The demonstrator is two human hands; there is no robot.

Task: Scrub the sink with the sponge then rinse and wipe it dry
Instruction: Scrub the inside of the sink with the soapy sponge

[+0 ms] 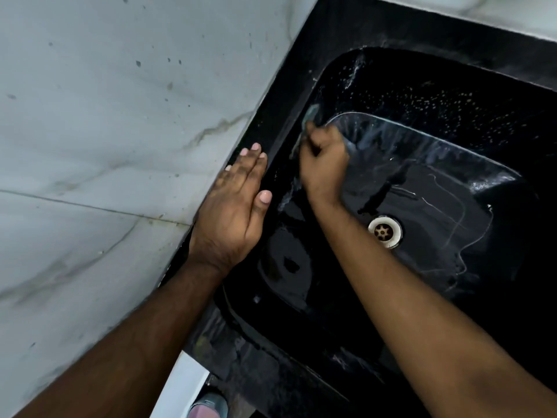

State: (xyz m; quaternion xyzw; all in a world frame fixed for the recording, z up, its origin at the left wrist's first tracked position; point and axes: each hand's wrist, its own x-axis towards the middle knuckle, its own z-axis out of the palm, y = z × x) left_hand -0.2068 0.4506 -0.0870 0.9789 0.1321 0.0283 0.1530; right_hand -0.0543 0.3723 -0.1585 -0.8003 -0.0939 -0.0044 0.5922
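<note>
Head view: right hand (324, 167) gripping sponge (310, 114) (no readable labels), left hand (238, 206) flat on sink (301, 70) rim.

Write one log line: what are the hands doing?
step: scrubbing | right hand: grips sponge on sink wall | left hand: flat on rim

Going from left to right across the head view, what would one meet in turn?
Marble wall → left hand, flat on the sink's rim → right hand gripping the sponge → drain.

A black counter (304, 58) carries the black sink (452, 86) — wet, soap-streaked — left hand (235, 203) resting flat on its rim.
</note>
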